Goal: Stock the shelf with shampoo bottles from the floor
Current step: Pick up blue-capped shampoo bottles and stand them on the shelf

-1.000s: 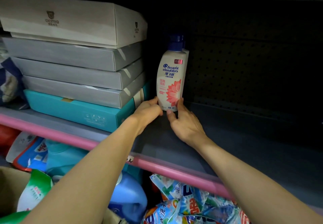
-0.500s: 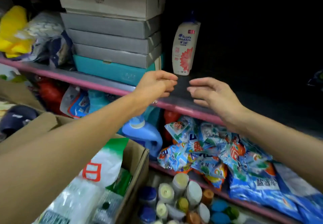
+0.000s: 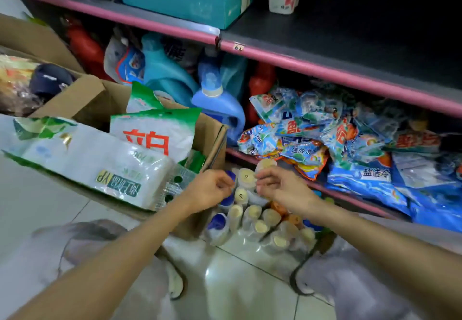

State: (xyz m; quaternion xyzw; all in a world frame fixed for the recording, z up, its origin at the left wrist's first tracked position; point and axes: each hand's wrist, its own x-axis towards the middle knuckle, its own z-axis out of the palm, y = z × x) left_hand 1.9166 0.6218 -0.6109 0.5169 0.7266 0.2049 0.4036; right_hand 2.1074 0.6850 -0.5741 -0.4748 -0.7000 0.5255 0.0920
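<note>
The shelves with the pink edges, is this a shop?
Probably a small shop's cleaning aisle. The pink-edged shelf carries a price sticker, bags of washing powder are piled below, and shampoo bottles wait on the tiled floor.

A: What is the person wearing?
B: Both forearms are bare, no sleeves, watch or rings visible. Pale grey trousers (image 3: 355, 277) cover the knees; the frame is blurred there.
</note>
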